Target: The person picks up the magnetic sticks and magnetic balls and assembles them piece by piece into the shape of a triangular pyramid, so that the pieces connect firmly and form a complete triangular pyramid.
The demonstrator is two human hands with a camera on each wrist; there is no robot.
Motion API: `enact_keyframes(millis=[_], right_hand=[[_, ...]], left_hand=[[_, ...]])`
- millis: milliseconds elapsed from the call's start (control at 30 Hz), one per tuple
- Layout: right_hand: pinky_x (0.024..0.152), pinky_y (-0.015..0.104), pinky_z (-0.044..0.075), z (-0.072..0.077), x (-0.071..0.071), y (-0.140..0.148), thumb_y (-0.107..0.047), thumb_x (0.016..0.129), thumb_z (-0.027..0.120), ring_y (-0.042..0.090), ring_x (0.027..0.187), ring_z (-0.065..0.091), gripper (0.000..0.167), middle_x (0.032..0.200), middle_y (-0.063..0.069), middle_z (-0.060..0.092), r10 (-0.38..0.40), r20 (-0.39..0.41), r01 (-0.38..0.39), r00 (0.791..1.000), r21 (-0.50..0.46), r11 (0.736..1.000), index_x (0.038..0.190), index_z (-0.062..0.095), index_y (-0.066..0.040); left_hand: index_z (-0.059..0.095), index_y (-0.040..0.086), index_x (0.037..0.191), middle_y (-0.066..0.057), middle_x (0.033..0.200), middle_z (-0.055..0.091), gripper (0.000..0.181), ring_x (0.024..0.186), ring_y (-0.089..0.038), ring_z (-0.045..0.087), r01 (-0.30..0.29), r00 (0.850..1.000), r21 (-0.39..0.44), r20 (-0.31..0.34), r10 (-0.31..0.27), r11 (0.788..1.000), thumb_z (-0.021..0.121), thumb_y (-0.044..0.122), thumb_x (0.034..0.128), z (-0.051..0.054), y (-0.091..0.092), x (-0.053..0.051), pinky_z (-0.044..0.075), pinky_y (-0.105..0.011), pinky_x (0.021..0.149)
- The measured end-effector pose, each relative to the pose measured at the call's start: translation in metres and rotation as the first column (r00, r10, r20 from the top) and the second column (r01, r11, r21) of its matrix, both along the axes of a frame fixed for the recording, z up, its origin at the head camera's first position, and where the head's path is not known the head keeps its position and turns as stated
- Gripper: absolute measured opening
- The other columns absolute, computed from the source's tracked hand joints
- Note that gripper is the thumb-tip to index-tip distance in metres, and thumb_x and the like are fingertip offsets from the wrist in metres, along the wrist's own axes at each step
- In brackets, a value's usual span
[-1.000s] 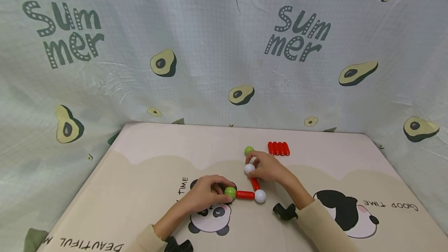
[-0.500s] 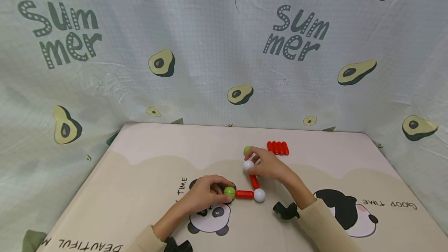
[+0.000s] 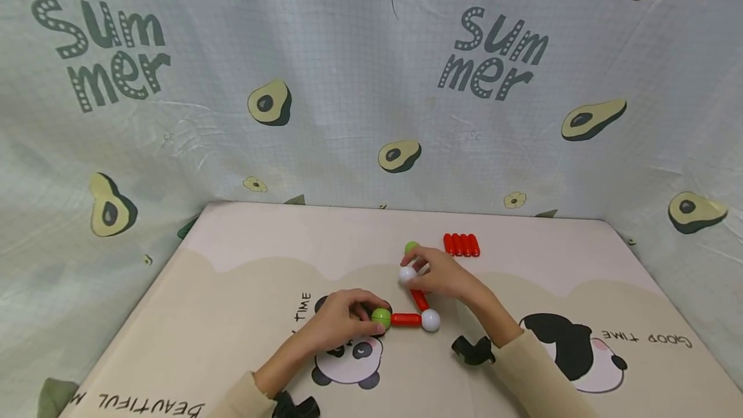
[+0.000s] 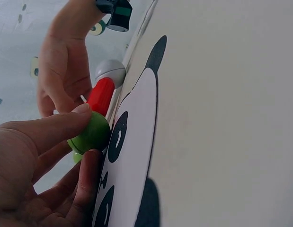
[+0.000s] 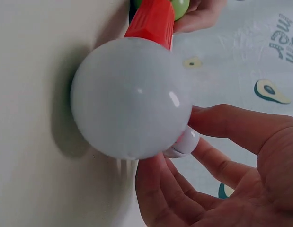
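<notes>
Green ball (image 3: 381, 318) is pinched between the thumb and fingers of the left hand (image 3: 349, 318), near the middle of the surface (image 3: 244, 315). That hand is held low, back upward, forearm slanted in from the near left, its grip parted just enough for the ball. Against the ball a red rod (image 3: 406, 320) is set, roughly parallel to the far edge, its other end met by a white ball (image 3: 431, 320). From there a second red rod (image 3: 419, 300) is slanted toward the far edge and leftward, to a second white ball (image 3: 407, 275) gripped by the right hand (image 3: 444, 273): thumb on the near side, index finger arched to the far side, forearm angled in from the near right. Just beyond those fingers a second green ball (image 3: 411, 246) is partly hidden. Close to the far edge, farther right, four red rods (image 3: 461, 245) are laid side by side, and beyond that edge a printed cloth (image 3: 336, 115) is hung.
</notes>
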State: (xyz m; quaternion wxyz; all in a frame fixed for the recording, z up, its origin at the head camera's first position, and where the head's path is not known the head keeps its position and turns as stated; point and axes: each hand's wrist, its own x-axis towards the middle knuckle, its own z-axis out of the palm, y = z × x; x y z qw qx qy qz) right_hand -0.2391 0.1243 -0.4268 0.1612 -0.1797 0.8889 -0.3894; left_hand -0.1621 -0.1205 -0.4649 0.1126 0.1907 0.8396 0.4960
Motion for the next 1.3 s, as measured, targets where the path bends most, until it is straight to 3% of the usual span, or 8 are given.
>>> enact_keyframes(millis=[200,700,1300], right_hand=[[0.085,0.041,0.059,-0.0039,-0.0009,-0.0007,-0.011,0.087,0.079,0.024,0.103,0.064,0.035,0.117,0.011,0.068,0.032,0.009,-0.032,0.999,0.025,0.999,0.119,0.066,-0.013],[0.081,0.037,0.060,-0.0046,0.0012,-0.0017,-0.012,0.088,0.079,0.022,0.098,0.066,0.033,0.118,0.011,0.069,0.025,-0.001,-0.025,1.000,0.041,0.999,0.119,0.067,-0.014],[0.080,0.036,0.060,-0.0050,0.0023,-0.0032,-0.013,0.089,0.079,0.022,0.098,0.065,0.032,0.117,0.011,0.069,0.017,-0.008,-0.016,1.000,0.046,0.999,0.118,0.067,-0.014]], left_hand=[[0.078,0.020,0.116,0.005,0.100,0.073,0.029,0.079,-0.008,0.063,-0.002,1.000,-0.008,-0.008,0.002,1.000,0.083,0.024,0.0870,-0.0006,0.0001,-0.0007,0.049,-0.022,0.071],[0.077,0.019,0.116,0.001,0.100,0.073,0.030,0.079,-0.008,0.061,-0.003,1.000,-0.003,-0.003,0.003,1.000,0.083,0.025,0.0872,-0.0001,0.0016,0.0007,0.048,-0.021,0.070],[0.077,0.020,0.117,0.005,0.099,0.072,0.029,0.081,-0.010,0.063,-0.002,1.000,0.000,0.007,0.002,1.000,0.081,0.026,0.0886,-0.0018,0.0001,0.0020,0.049,-0.022,0.072]])
